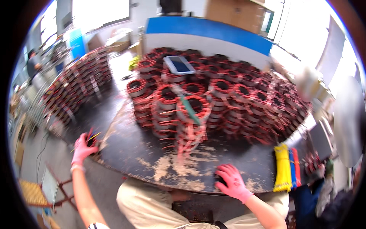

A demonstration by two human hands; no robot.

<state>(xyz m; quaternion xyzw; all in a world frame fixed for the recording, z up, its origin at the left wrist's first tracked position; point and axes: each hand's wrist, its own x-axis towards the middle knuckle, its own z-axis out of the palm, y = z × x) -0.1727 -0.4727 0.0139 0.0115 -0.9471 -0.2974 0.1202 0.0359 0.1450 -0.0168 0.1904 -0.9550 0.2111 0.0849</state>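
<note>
My left hand [81, 150], in a pink glove, is closed around a small dark ring-shaped piece with red and yellow wires [92, 142] at the table's left edge. It looks like a wound motor stator, partly hidden by the fingers. At the near edge, my pink-gloved right hand [233, 184] curls its fingers over something small and dark [219, 179], mostly covered. Beyond both hands stand tall stacks of wound stators [166, 94] with red wires. A green strip [189, 109] lies across the front stack, and a white-framed phone or tablet [179, 65] rests on top of others.
Yellow [282, 168], blue [292, 168] and red [297, 166] bundles of thin tubes or wires lie at the table's right. More stator stacks [78, 82] stand at the far left. A chair [47, 187] is left below the worn dark table [126, 152]. Another person sits at right.
</note>
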